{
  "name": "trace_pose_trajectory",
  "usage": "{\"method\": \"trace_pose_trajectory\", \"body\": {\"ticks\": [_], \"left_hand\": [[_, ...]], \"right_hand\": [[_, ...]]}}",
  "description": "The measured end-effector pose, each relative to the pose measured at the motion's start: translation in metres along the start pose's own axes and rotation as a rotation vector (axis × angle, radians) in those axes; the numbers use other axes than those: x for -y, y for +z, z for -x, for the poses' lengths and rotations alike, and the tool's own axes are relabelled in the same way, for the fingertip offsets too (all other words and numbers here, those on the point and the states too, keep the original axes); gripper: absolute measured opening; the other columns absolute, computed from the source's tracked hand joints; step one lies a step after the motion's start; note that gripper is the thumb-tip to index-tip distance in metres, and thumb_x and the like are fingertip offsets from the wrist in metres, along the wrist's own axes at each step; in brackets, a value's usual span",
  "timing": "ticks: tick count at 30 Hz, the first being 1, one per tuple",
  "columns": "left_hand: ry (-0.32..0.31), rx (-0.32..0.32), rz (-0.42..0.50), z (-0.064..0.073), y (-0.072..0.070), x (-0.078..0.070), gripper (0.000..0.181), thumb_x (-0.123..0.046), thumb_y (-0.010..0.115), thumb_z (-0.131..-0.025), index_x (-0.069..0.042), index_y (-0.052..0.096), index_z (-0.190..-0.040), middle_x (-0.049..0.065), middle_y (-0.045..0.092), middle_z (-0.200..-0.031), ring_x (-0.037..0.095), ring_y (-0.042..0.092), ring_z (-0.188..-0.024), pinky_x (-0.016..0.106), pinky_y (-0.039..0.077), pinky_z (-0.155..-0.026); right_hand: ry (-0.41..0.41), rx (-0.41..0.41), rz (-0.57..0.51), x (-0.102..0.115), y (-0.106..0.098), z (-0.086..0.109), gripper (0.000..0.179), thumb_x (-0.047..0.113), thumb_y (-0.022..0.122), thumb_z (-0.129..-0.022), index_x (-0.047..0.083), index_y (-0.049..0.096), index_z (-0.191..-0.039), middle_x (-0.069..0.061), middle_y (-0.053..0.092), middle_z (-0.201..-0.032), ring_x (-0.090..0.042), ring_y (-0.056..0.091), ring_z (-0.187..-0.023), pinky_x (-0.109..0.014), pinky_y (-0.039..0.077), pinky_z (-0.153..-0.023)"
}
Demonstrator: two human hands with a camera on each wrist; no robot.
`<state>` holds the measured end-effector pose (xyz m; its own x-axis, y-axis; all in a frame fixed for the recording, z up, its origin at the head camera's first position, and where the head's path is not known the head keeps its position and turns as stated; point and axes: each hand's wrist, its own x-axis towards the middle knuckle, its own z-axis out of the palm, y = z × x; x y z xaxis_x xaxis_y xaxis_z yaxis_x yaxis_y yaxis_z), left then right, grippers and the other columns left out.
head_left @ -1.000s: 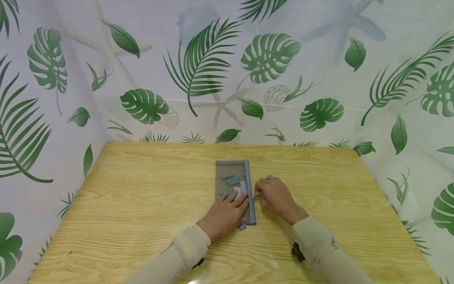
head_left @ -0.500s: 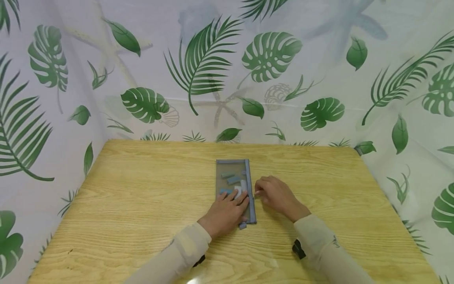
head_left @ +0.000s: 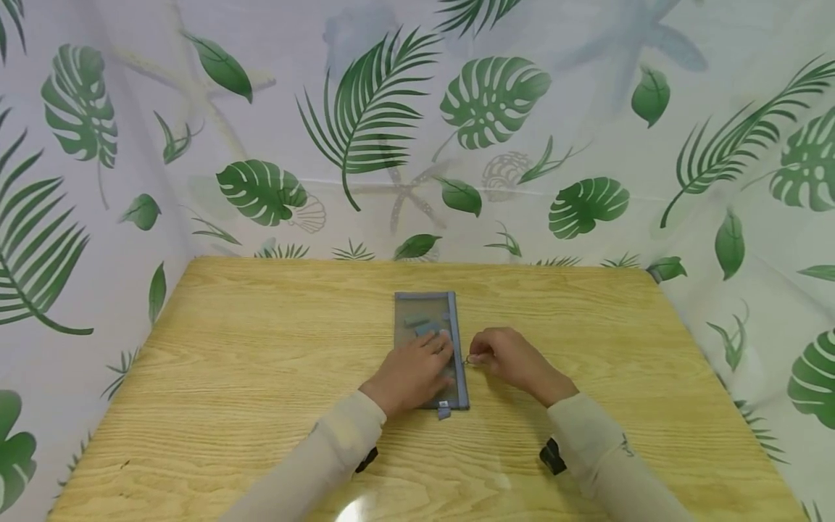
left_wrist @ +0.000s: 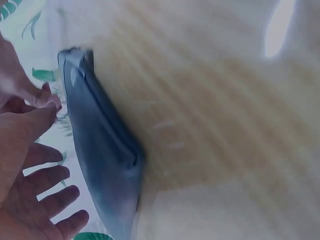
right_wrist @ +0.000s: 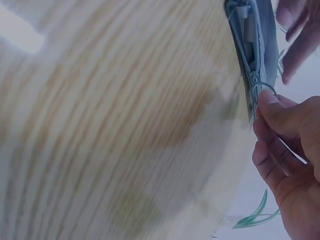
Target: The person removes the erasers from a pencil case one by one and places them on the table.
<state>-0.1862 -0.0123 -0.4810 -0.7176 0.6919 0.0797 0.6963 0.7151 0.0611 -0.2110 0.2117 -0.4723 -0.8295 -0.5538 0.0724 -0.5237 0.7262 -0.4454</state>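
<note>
A flat grey-blue zip pouch (head_left: 406, 304) with see-through mesh lies on the table. Small greenish and blue pieces (head_left: 417, 320) show dimly through it; their kind is unclear. My right hand (head_left: 515, 362) is at the pouch's right edge, thumb and finger pinching the ring-shaped zipper pull (right_wrist: 263, 86). Along the zipper, the pouch's mouth gapes on one side of the ring in the right wrist view. My left hand (head_left: 411, 370) is over the pouch and covers its lower middle in the head view. Its fingers (left_wrist: 52, 180) are straight and spread, apparently just above the mesh.
The pouch rests on a wood-grain table (head_left: 280, 348). A small fabric tab (head_left: 444, 413) sticks out from its near end. Behind and at both sides hangs a white curtain (head_left: 261, 109) printed with green leaves.
My left hand has shifted slightly and covers more of the pieces, its fingers lifted. My right hand has moved slightly rightward, exposing the pull ring.
</note>
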Motion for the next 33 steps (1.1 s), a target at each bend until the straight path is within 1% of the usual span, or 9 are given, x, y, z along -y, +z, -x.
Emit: {"method": "trace_pose_trajectory", "body": {"ticks": [2, 8, 12, 18, 22, 25, 33], "left_hand": [[-0.012, 0.002, 0.001, -0.004, -0.001, 0.004, 0.063, -0.047, 0.059, -0.102, -0.004, 0.051, -0.148, 0.013, 0.048, -0.153, 0.030, 0.045, -0.141, 0.042, 0.039, -0.115], [-0.093, 0.107, 0.028, -0.012, 0.001, 0.010, 0.068, -0.050, 0.048, -0.105, -0.007, 0.039, -0.156, 0.013, 0.036, -0.161, 0.031, 0.036, -0.147, 0.047, 0.034, -0.118], [-0.122, 0.138, 0.034, -0.013, 0.005, 0.011, 0.068, -0.051, 0.043, -0.106, -0.009, 0.034, -0.159, 0.011, 0.031, -0.164, 0.030, 0.031, -0.149, 0.048, 0.031, -0.119], [-0.123, 0.140, -0.021, -0.015, 0.009, 0.009, 0.067, -0.053, 0.041, -0.106, -0.013, 0.035, -0.159, 0.004, 0.031, -0.164, 0.030, 0.030, -0.150, 0.049, 0.032, -0.118], [-0.127, 0.140, -0.052, -0.016, 0.008, 0.008, 0.066, -0.053, 0.043, -0.105, -0.014, 0.038, -0.158, 0.002, 0.033, -0.163, 0.030, 0.033, -0.149, 0.049, 0.034, -0.117], [-0.136, 0.149, -0.052, -0.017, 0.007, 0.007, 0.066, -0.053, 0.045, -0.105, -0.014, 0.038, -0.158, 0.001, 0.034, -0.162, 0.030, 0.033, -0.148, 0.049, 0.034, -0.117], [-0.163, 0.188, -0.026, -0.019, 0.006, 0.005, 0.067, -0.053, 0.044, -0.105, -0.015, 0.035, -0.159, 0.000, 0.030, -0.164, 0.030, 0.029, -0.150, 0.050, 0.031, -0.119]], "right_hand": [[0.020, 0.007, -0.018, -0.001, 0.000, 0.000, 0.006, 0.000, 0.075, -0.090, 0.006, 0.075, -0.090, -0.002, 0.071, -0.086, -0.014, 0.067, -0.078, -0.035, 0.059, -0.072], [0.030, -0.001, -0.071, -0.003, 0.001, 0.004, 0.007, 0.005, 0.077, -0.089, 0.009, 0.074, -0.085, 0.003, 0.069, -0.081, -0.008, 0.062, -0.072, -0.031, 0.055, -0.067], [0.034, -0.015, -0.062, -0.005, 0.003, 0.005, 0.009, 0.008, 0.078, -0.089, 0.012, 0.073, -0.083, 0.006, 0.068, -0.079, -0.006, 0.058, -0.070, -0.029, 0.052, -0.065], [0.040, -0.042, -0.041, -0.004, 0.004, 0.005, 0.009, 0.010, 0.079, -0.089, 0.013, 0.073, -0.083, 0.007, 0.067, -0.078, -0.005, 0.056, -0.068, -0.028, 0.051, -0.064], [0.050, -0.056, -0.014, -0.002, 0.006, 0.004, 0.010, 0.011, 0.078, -0.089, 0.012, 0.073, -0.082, 0.007, 0.066, -0.075, -0.005, 0.054, -0.065, -0.028, 0.049, -0.061], [0.047, -0.074, 0.011, -0.002, 0.008, 0.002, 0.011, 0.011, 0.079, -0.089, 0.012, 0.072, -0.081, 0.006, 0.065, -0.075, -0.005, 0.054, -0.064, -0.028, 0.048, -0.060], [0.033, -0.154, 0.069, -0.002, 0.013, -0.003, 0.018, 0.007, 0.081, -0.086, 0.014, 0.068, -0.075, 0.005, 0.065, -0.072, -0.006, 0.054, -0.061, -0.030, 0.049, -0.056]]}}
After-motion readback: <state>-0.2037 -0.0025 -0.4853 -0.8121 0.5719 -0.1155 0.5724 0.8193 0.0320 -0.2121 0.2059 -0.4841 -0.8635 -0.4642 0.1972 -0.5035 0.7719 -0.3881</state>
